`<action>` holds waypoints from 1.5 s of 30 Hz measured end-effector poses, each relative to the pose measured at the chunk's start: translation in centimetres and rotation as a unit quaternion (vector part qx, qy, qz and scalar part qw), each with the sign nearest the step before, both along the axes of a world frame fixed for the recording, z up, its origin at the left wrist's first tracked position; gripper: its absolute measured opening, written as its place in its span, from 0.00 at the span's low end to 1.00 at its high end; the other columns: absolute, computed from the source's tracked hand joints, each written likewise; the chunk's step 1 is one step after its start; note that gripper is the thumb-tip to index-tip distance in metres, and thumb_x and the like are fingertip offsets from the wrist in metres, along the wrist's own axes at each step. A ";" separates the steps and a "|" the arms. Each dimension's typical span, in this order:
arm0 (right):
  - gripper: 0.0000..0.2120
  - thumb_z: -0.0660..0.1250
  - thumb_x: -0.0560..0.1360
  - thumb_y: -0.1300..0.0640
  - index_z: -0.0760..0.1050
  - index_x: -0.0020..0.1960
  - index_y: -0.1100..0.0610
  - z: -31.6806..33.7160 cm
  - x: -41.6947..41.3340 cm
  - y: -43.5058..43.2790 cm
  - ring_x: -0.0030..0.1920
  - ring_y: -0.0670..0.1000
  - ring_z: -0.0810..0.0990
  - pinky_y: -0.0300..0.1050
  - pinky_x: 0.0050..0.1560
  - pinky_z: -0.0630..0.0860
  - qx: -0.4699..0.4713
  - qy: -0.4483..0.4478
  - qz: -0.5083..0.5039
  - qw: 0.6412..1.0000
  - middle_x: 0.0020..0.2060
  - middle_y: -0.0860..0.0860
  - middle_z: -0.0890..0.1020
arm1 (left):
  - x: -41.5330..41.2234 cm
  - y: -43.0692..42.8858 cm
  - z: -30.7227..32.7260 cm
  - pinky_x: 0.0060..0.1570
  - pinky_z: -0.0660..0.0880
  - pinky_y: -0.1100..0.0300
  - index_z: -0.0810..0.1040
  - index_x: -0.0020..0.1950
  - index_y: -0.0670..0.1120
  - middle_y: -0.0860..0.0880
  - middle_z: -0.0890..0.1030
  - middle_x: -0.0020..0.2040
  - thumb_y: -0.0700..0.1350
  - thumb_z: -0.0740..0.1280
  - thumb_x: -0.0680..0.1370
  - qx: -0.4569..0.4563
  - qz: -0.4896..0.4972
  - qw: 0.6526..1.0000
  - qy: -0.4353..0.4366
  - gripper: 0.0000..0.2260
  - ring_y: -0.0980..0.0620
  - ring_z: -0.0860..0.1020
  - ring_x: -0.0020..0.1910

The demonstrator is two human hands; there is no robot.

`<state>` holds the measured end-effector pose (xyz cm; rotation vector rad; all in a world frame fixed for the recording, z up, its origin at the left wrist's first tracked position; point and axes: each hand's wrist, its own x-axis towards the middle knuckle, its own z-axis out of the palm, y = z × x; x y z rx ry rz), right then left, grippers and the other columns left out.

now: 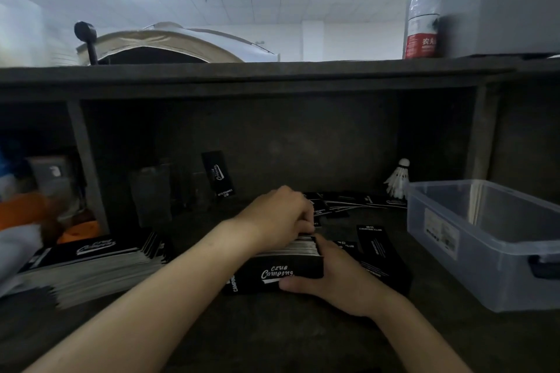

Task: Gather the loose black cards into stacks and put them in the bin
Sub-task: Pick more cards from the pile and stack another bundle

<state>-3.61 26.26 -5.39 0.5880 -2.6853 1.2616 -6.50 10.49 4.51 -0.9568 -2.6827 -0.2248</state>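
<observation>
Both hands clasp one stack of black cards (277, 274) on the worktop (272, 330), left of the bin (485, 254).
Left hand (281, 219) curls over the stack's top edge; right hand (336, 280) wraps its right end, thumb on the front face. The stack stands on a long edge, long axis left-right, black face with white script toward the camera, pale edges up. Loose cards (348, 206) lie scattered behind.
</observation>
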 end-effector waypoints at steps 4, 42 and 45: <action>0.39 0.77 0.61 0.30 0.70 0.68 0.40 0.1 0.2 -0.1 0.63 0.37 0.77 0.45 0.68 0.75 -0.013 0.003 0.006 1.000 0.62 0.39 0.80 | 0.1 -0.2 -0.8 0.48 0.77 0.51 0.77 0.49 0.51 0.53 0.76 0.51 0.43 0.65 0.81 -0.036 -0.025 0.996 0.078 0.03 0.50 0.78 0.49; 0.31 0.81 0.69 0.51 0.69 0.66 0.44 1.5 1.2 -0.4 0.57 0.32 0.80 0.27 0.57 0.74 -0.067 -0.052 0.011 0.996 0.58 0.38 0.82 | 4.2 -8.1 -6.9 0.68 0.72 0.57 0.72 0.71 0.54 0.55 0.78 0.67 0.59 0.78 0.69 0.487 0.045 0.828 -0.274 0.33 0.60 0.78 0.64; 0.35 0.82 0.67 0.50 0.69 0.68 0.46 1.4 1.1 -0.5 0.56 0.31 0.79 0.25 0.55 0.73 -0.069 -0.044 -0.001 0.997 0.58 0.38 0.82 | 4.1 -8.6 -7.7 0.64 0.74 0.62 0.72 0.69 0.55 0.56 0.80 0.63 0.48 0.82 0.63 0.464 0.037 0.847 -0.255 0.37 0.63 0.80 0.59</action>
